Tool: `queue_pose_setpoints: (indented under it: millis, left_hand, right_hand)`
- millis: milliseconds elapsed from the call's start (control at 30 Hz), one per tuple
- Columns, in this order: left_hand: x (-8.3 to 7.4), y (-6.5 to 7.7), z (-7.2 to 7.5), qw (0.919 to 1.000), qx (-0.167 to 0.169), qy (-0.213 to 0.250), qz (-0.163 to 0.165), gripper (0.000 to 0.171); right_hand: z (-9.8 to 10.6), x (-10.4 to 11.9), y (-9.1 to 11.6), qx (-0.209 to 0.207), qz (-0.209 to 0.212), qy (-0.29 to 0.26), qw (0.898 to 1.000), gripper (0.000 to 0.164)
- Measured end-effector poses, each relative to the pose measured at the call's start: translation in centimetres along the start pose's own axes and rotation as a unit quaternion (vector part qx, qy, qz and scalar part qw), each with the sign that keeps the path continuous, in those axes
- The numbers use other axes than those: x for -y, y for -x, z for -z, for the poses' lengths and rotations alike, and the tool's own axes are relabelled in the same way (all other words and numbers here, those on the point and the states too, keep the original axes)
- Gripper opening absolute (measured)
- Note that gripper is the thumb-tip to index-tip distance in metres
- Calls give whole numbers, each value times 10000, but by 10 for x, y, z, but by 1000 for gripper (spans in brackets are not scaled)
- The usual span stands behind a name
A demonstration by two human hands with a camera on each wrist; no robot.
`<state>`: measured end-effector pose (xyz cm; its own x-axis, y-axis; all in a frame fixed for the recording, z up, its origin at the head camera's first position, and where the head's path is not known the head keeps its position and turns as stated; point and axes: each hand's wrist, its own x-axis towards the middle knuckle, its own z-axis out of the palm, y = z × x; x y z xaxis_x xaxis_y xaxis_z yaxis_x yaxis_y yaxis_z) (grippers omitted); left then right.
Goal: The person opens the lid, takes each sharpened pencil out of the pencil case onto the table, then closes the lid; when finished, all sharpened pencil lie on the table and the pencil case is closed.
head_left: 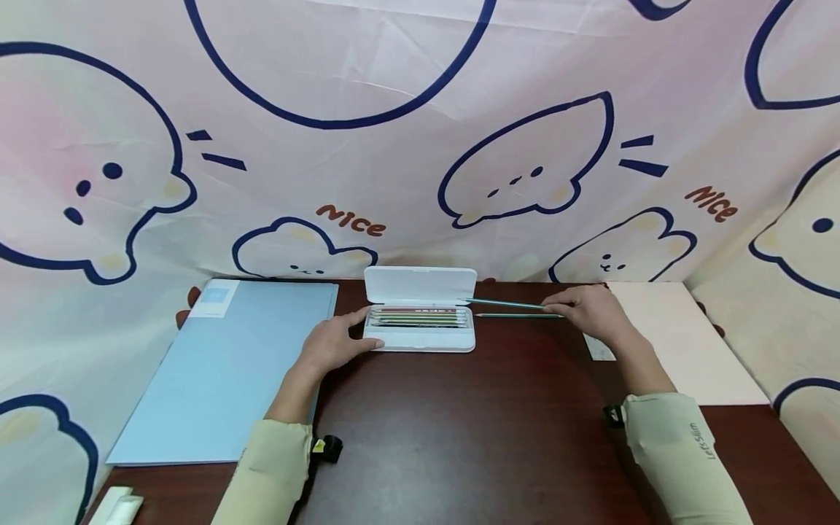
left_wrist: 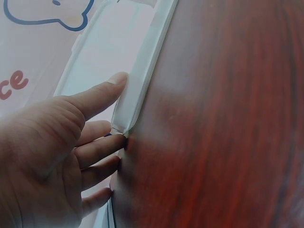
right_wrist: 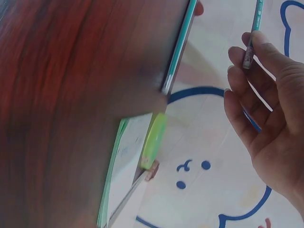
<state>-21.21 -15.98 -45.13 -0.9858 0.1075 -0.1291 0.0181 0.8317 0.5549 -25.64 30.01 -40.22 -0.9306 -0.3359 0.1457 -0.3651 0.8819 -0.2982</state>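
Observation:
A white pencil case (head_left: 423, 341) lies on the table with its lid (head_left: 420, 285) raised at the back. Several pencils (head_left: 420, 318) lie side by side in it. My left hand (head_left: 333, 343) holds the case's left end, thumb at the front corner and fingers at the back; in the left wrist view the thumb rests on its rim. Between thumb and fingertips my right hand (head_left: 593, 312) pinches a teal pencil (right_wrist: 257, 19) near its eraser end. That pencil's far tip reaches the case's right edge. Below it, another teal pencil (head_left: 515, 316) lies on the table.
A blue folder (head_left: 230, 386) with a white label lies at left, partly under my left forearm. At right is a pale pink folder (head_left: 689, 350). A yellow-green object (right_wrist: 154, 140) lies near the right hand. Patterned cloth (head_left: 407, 168) hangs behind. White objects (head_left: 117, 507) sit at front left.

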Motion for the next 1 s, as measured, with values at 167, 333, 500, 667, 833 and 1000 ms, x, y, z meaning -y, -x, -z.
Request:
queue_pose_setpoints:
  millis: [167,333,500,667,833,1000]
  left_hand:
    - [-1,0,1,10000,-21,8,-16,82]
    - [-1,0,1,10000,-43,9,-30,82]
    - [0,1,-1,10000,-27,38,4,82]
    - [0,1,-2,10000,-14,48,45,82]
    - [0,1,-1,10000,-22,27,63,81]
    - [0,1,-1,10000,-31,-16,33,81]
  right_hand:
    - [2,-12,5,91,-56,94,9999,17]
    - [4,-22,10,142,-217,80,9996,17]
    - [4,-35,14,208,-371,60,9991,18]
    - [4,-42,14,447,-619,24,9971,20]
    - [1,-45,12,603,-697,-65,9957,20]
    - [-6,-49,12,766,-703,-157,9945,18]
